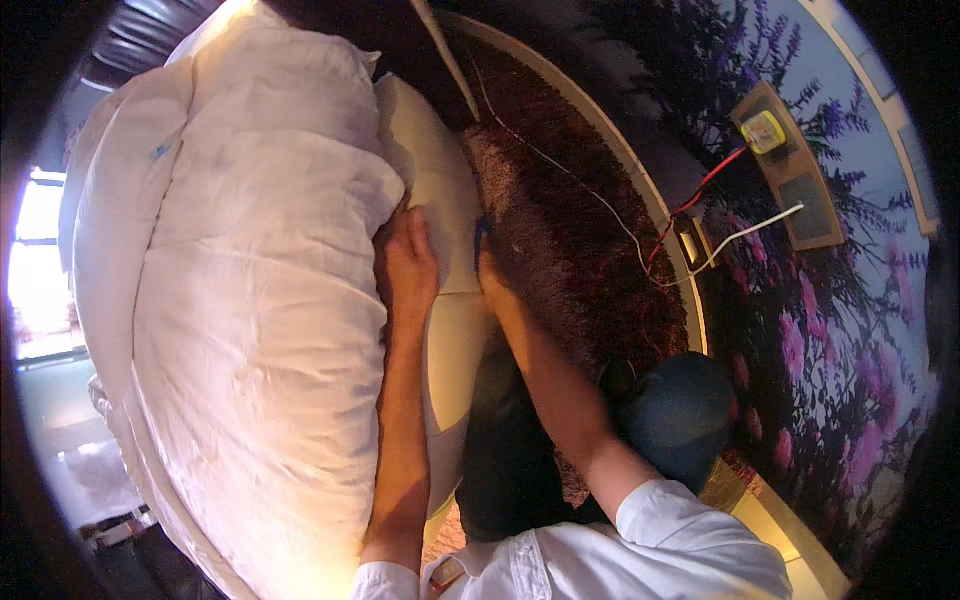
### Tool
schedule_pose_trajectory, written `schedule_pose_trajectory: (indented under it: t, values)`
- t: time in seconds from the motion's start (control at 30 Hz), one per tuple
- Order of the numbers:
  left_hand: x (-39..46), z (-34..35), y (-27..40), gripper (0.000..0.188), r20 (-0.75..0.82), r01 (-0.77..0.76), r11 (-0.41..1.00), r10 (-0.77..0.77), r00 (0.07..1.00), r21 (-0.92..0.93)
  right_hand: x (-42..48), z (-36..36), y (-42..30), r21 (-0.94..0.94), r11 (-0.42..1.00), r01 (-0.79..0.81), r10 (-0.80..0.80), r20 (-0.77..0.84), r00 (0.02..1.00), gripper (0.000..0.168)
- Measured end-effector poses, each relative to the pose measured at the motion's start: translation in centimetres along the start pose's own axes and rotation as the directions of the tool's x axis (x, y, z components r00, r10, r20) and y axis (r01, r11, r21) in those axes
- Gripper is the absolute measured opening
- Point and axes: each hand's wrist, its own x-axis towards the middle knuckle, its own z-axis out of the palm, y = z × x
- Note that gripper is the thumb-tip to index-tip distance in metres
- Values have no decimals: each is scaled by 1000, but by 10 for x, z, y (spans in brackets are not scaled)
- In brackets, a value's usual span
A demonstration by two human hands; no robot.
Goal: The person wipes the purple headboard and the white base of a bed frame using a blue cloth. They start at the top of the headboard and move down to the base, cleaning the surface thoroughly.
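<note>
A thick, rumpled white duvet (pixel 262 277) covers the bed on the left of the view. Beside it runs the padded, cream-coloured side of the bed (pixel 454 337). My left hand (pixel 411 251) lies between the duvet's edge and this padded side, partly tucked under the duvet; its thumb and some of its fingers show, and a grip cannot be made out. My right hand (pixel 491 274) is at the outer face of the padded side, fingers pointing away from me and mostly hidden, with a small dark blue patch by them that I cannot identify.
A dark reddish-brown shaggy rug (pixel 577 217) covers the floor at the right. A thin white cable (pixel 555 161) crosses it to a wall socket plate (pixel 795 172), where a yellow plug (pixel 763 133) with a red cable also sits. The wall has a flower mural (pixel 817 337). My knee (pixel 675 420) is beside the rug.
</note>
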Motion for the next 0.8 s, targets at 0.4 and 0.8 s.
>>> schedule_pose_trajectory:
  t: [0.4, 0.8]
  values:
    - [10, 6, 22, 39, 41, -9, 997, 6, 999, 81, 128, 38, 45, 128, 973, 193, -211, 145, 967, 56]
    - [18, 22, 13, 49, -82, 1, 994, -10, 997, -113, 135, -3, -19, 492, 861, 126, -189, 81, 979, 70]
